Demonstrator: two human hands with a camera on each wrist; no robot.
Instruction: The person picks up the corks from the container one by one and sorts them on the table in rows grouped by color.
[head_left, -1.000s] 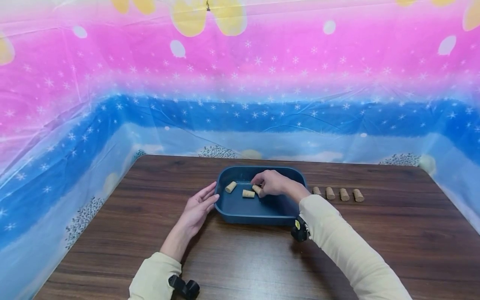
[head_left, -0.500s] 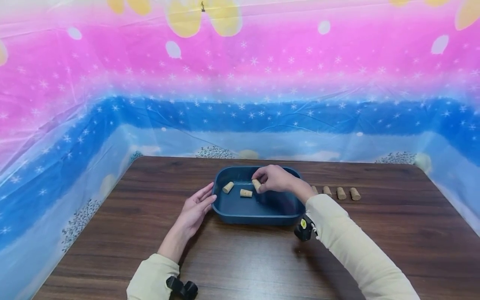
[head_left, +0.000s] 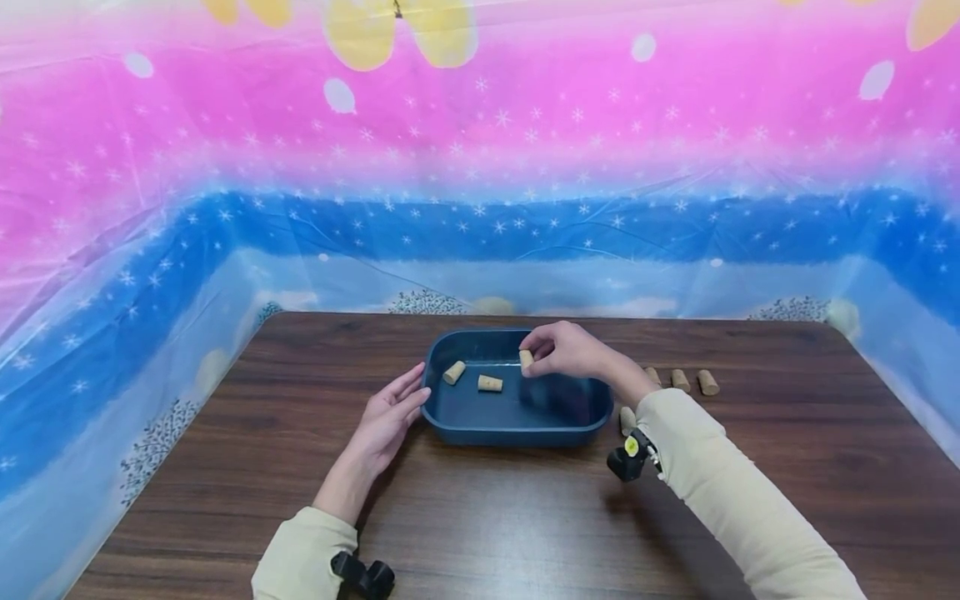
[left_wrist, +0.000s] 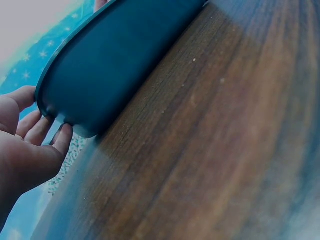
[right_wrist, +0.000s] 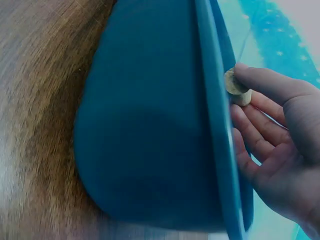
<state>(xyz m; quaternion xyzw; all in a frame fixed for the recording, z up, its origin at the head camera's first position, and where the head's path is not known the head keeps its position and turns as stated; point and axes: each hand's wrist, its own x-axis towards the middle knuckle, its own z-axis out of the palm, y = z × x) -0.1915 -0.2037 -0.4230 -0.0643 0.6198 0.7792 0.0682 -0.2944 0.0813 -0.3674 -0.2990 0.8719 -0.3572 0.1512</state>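
A dark blue rectangular tray [head_left: 517, 435] stands on the wooden table. Two tapered corks lie inside it, one cork [head_left: 454, 372] near the left end and another cork [head_left: 490, 383] closer to the middle. My right hand [head_left: 573, 350] pinches a third cork [head_left: 526, 359] between thumb and fingers over the tray's back right part. In the right wrist view this cork [right_wrist: 239, 89] shows just past the tray's rim. My left hand [head_left: 386, 421] rests its fingertips against the tray's left end; in the left wrist view the fingers [left_wrist: 62, 137] touch the outer wall.
Right of the tray, a cork [head_left: 679, 381] and a cork [head_left: 708, 382] stand in a row, with one more partly behind the right wrist. Another cork [head_left: 627, 421] sits by the tray's right front corner. A patterned cloth [head_left: 480, 233] surrounds the table [head_left: 810, 450].
My right hand has lifted the cork from the tray's floor and moved it slightly right. A cork by the tray's right corner has come into view. My left hand stays at the tray.
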